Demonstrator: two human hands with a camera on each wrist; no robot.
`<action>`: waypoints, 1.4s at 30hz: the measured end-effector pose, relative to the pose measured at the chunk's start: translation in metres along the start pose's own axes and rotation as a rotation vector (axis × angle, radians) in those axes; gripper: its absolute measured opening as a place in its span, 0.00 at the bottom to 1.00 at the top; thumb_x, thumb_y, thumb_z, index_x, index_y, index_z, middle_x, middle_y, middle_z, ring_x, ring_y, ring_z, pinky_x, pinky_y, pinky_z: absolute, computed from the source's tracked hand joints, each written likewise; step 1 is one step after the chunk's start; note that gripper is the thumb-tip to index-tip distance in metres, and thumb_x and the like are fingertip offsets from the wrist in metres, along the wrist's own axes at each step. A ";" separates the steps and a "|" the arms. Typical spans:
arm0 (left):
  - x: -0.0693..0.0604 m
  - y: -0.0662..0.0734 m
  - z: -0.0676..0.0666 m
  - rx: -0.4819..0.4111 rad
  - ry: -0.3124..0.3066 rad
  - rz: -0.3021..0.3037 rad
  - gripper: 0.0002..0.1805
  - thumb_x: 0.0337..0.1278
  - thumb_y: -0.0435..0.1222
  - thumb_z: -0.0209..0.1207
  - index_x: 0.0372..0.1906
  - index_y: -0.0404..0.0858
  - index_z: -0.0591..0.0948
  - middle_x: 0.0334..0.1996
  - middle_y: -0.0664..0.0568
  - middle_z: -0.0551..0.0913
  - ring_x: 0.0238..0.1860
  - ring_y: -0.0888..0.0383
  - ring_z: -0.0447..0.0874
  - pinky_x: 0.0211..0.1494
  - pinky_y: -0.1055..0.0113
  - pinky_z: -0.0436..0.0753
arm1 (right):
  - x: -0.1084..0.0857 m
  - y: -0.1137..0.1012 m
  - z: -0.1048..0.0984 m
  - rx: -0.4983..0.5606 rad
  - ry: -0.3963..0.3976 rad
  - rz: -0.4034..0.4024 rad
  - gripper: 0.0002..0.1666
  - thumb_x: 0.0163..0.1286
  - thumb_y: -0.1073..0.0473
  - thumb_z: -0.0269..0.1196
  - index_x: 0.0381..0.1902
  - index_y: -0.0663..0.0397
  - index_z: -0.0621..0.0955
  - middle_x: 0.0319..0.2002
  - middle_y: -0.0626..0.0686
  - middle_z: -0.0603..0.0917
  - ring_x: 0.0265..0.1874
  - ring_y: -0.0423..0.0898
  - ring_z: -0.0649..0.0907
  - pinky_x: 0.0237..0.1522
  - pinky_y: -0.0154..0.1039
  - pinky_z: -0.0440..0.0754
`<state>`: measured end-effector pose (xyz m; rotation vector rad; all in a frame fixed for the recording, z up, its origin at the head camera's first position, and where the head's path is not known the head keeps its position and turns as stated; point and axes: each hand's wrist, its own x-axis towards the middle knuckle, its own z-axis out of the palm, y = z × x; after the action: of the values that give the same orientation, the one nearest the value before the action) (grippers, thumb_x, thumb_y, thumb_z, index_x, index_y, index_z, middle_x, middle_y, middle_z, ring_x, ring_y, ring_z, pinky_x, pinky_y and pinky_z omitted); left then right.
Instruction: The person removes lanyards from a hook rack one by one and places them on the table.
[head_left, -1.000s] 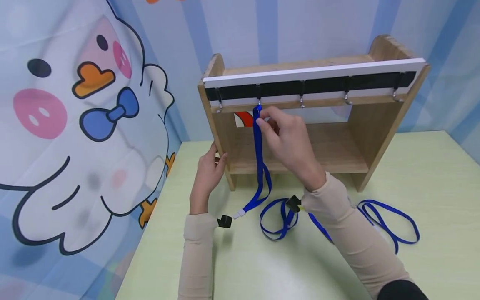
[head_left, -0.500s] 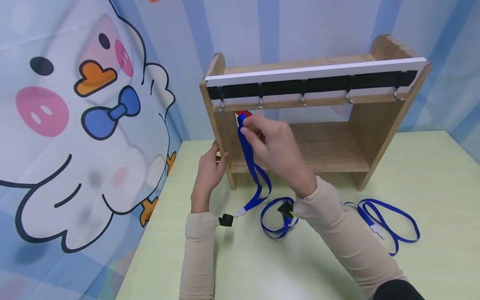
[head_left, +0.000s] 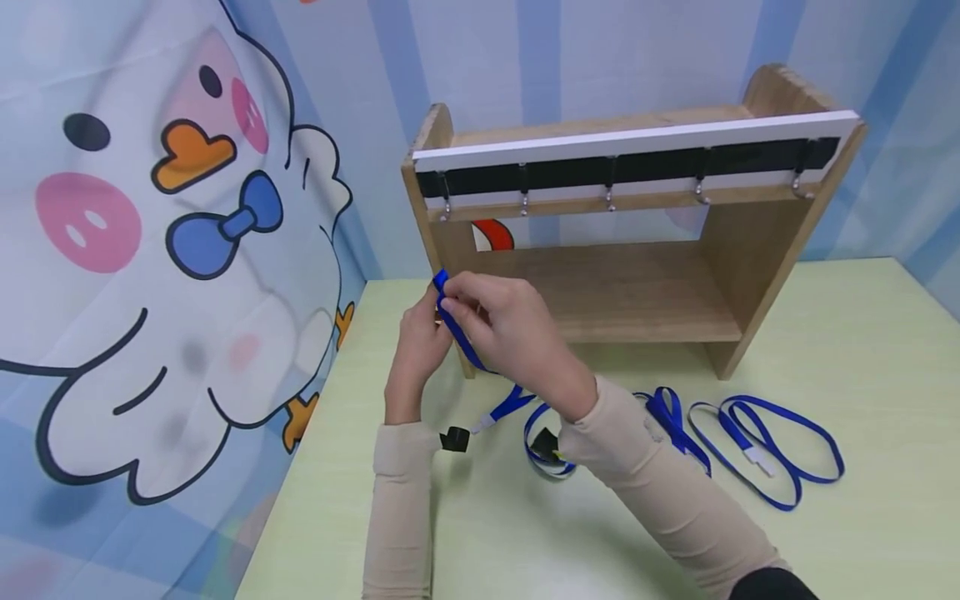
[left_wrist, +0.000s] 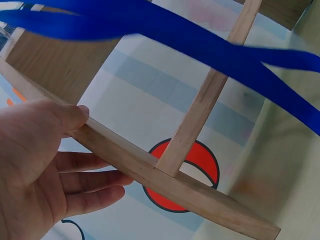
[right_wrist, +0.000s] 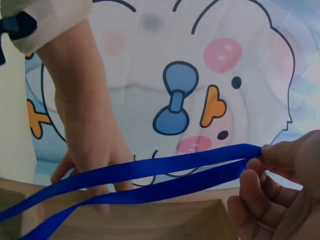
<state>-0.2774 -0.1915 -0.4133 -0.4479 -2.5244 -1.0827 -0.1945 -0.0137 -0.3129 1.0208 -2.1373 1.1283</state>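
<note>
A blue lanyard (head_left: 459, 333) hangs from my right hand (head_left: 517, 329), which pinches its upper loop between thumb and fingertips. In the right wrist view, the two strands of the lanyard (right_wrist: 150, 167) stretch left from the pinch. My left hand (head_left: 417, 350) holds the left side panel of a wooden shelf (head_left: 637, 329); in the left wrist view, thumb and fingers of that hand (left_wrist: 45, 160) lie on either side of the panel's edge. Along the shelf's top front run several metal hooks (head_left: 611, 200), each bare. The right hand is in front of the left hand's fingertips.
More blue lanyards lie on the pale green table (head_left: 862, 375): a coiled one (head_left: 550, 472) partly behind the right wrist, a folded one (head_left: 671, 417), and a looped one (head_left: 817, 442) at the right. A cartoon-printed cloth (head_left: 247, 350) borders the left side and back.
The right hand has moved down and left, carrying the lanyard's loop from just under the second hook to beside the left hand. The left hand stays on the shelf's side.
</note>
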 end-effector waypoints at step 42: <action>-0.003 0.004 -0.001 -0.051 -0.030 -0.033 0.25 0.78 0.39 0.52 0.73 0.37 0.67 0.61 0.37 0.79 0.47 0.44 0.87 0.44 0.54 0.88 | -0.072 0.057 0.044 -0.020 -0.187 0.365 0.06 0.74 0.63 0.63 0.35 0.56 0.84 0.23 0.45 0.79 0.19 0.40 0.74 0.23 0.36 0.73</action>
<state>-0.2731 -0.1902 -0.4115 -0.4402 -2.5432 -1.1638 -0.2024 -0.0023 -0.4139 0.7705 -2.5546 1.2095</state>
